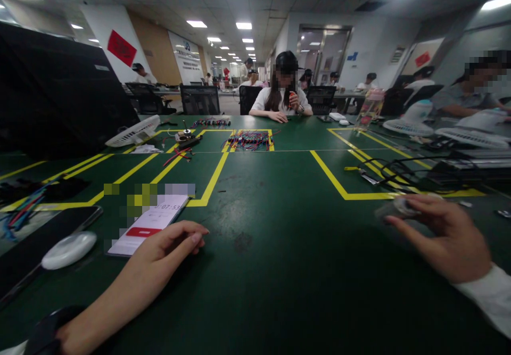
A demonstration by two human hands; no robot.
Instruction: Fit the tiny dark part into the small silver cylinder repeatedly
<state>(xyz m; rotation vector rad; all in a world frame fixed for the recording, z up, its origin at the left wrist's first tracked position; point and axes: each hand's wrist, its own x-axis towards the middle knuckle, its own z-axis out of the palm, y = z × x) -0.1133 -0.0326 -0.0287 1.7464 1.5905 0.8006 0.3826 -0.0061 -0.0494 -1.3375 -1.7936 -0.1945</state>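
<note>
My left hand (167,248) lies on the green table (279,248), fingers together and stretched forward, holding nothing. Its fingertips rest just right of a phone (149,224) whose screen shows a timer and a red button. My right hand (447,238) is at the right, its thumb and fingers pinched on a small clear, blurred object (393,207) just above the table, near a yellow tape line (359,196).
A white round puck (68,249) lies on a dark slab (35,243) at the left. Coloured wires (249,139) lie mid-table, black cables (399,171) at the right, and white fans (133,131) at the sides. A person (283,91) sits opposite.
</note>
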